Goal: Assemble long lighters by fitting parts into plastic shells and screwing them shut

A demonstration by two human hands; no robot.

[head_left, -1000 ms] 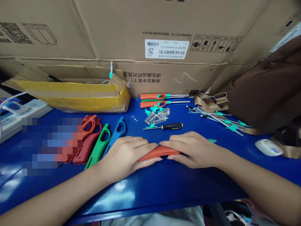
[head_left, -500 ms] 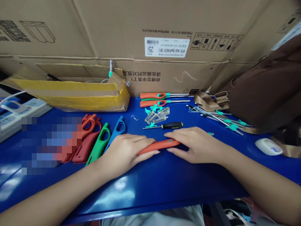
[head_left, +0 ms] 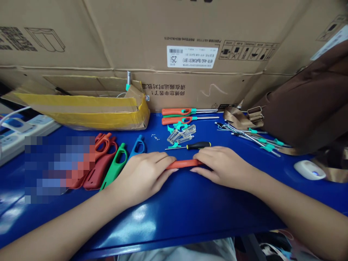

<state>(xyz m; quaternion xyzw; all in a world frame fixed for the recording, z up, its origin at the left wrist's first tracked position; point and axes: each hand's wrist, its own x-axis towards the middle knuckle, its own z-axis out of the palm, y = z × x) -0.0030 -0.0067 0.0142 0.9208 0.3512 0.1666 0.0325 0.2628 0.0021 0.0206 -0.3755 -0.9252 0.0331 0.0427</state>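
Note:
Both hands hold an orange lighter handle [head_left: 184,164] sideways above the blue table. My left hand [head_left: 146,172] is closed around its left end, and my right hand [head_left: 224,164] grips the right end between thumb and fingers. Much of the handle is hidden by the fingers. Just behind lies a black-and-yellow screwdriver [head_left: 199,145], close to the right fingertips. Past it are clear fuel tanks [head_left: 181,135] and small teal trigger pieces [head_left: 174,145]. Beside my left hand rest empty lighter casings: a blue casing [head_left: 138,145], a green casing [head_left: 115,168] and a red casing [head_left: 100,170].
Orange lighters with metal barrels [head_left: 176,120] lie at the back. Metal lighter rods with teal ends [head_left: 252,136] are piled right, near a white mouse-shaped object [head_left: 309,169] and a brown bag [head_left: 304,98]. A taped cardboard box [head_left: 108,119] and a power strip [head_left: 27,134] stand left.
My right hand has shifted slightly left along the orange lighter handle, and less of the handle shows between the hands. It now lies more level.

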